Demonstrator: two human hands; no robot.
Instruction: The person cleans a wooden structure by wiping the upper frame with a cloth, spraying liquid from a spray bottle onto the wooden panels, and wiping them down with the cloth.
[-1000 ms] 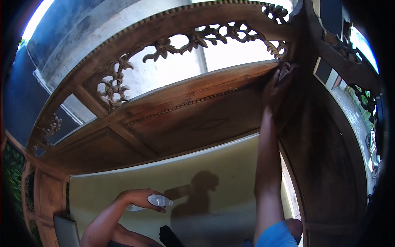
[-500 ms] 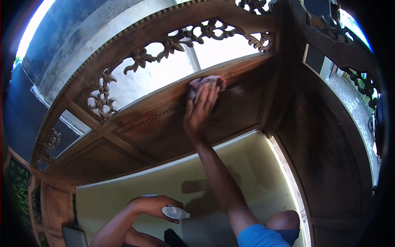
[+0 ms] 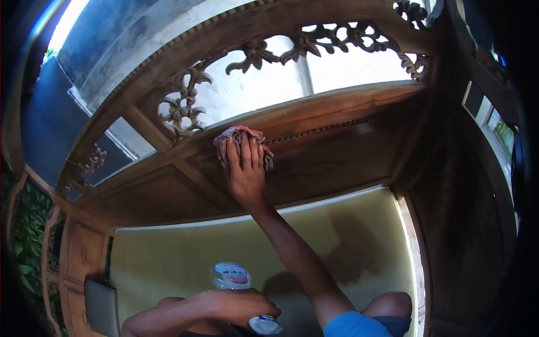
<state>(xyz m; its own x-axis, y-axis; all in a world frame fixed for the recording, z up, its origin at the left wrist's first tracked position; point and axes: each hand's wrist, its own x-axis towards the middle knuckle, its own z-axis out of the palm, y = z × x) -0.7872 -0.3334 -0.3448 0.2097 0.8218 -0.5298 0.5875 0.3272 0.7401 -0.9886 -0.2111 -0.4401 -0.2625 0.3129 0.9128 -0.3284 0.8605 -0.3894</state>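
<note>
My right hand (image 3: pixel 247 174) presses a crumpled pinkish-grey cloth (image 3: pixel 238 135) against the carved wooden back panel (image 3: pixel 314 115), just below its upper rail and near the left end of the beaded strip. Low in the view, my left hand (image 3: pixel 244 308) is wrapped round a clear plastic bottle (image 3: pixel 231 275). The bottle's labelled body shows above the hand, and its other end sticks out below the fingers. Beneath both hands lies a yellowish-green seat surface (image 3: pixel 168 253) with a pale edge.
Openwork wooden carving (image 3: pixel 182 106) runs above the panel. A dark wooden side panel (image 3: pixel 460 224) stands at the right. At the lower left are a grey box-like object (image 3: pixel 101 306) and green leaves (image 3: pixel 28 236). My bent knee (image 3: pixel 387 305) shows at the lower right.
My right hand has swept the cloth leftward along the panel from its right end. My left hand has moved slightly right and turned, bringing the bottle's label into view. The view has shifted.
</note>
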